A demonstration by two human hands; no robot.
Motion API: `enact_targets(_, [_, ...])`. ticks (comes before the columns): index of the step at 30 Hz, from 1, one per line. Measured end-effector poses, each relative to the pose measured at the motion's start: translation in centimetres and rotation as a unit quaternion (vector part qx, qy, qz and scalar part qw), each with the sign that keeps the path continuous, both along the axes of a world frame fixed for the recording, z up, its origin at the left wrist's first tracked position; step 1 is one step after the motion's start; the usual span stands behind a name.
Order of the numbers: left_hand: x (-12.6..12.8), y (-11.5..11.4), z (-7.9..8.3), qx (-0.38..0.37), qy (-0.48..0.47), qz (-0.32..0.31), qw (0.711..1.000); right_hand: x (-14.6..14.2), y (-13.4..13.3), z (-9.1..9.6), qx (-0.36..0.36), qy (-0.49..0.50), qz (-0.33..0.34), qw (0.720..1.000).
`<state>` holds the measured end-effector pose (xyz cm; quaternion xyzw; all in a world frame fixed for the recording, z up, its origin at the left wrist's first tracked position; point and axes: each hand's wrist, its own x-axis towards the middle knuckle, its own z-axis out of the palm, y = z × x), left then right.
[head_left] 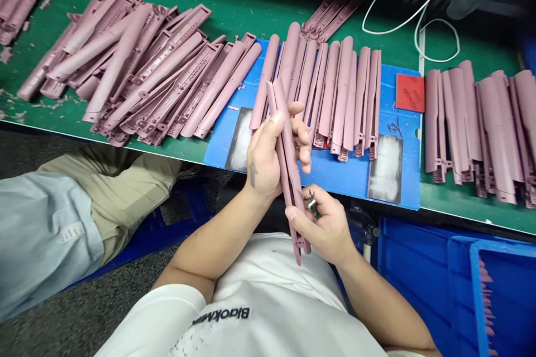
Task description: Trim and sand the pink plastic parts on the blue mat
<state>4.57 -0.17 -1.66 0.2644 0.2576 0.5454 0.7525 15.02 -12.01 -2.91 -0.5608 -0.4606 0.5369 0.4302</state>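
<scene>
Clamping long pink slotted plastic piece (293, 173) in left hand (265, 159) and right hand (324, 224). Might scratch it by skidding small metallic item (312, 204), four o'clock.

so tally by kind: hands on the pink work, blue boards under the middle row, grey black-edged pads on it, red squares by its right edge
Hands on the pink work: 2 (left hand, right hand)
Blue board: 1
Grey pads: 2
Red square: 1
Total: 6
</scene>
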Motion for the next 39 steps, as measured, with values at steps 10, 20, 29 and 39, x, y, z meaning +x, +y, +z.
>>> enact_targets(10, [0.1,-0.1,0.3,-0.039,0.05,0.004,0.998,0.2,-0.1,-0.3,0.0,-0.022,0.013,1.0])
enact_targets(20, [0.1,-0.8,0.8,-0.035,0.062,-0.011,0.997,0.2,0.3,-0.8,0.026,-0.032,-0.018,0.999])
enact_targets(29, [0.0,-0.9,0.7,-0.042,0.087,-0.017,0.995,0.3,-0.2,-1.4,0.045,0.016,0.014,0.999])
enact_targets(39, [-0.5,-0.9,-0.1,-0.021,0.121,-0.039,0.992,0.9,-0.6,-1.6,0.05,0.005,-0.029,0.998])
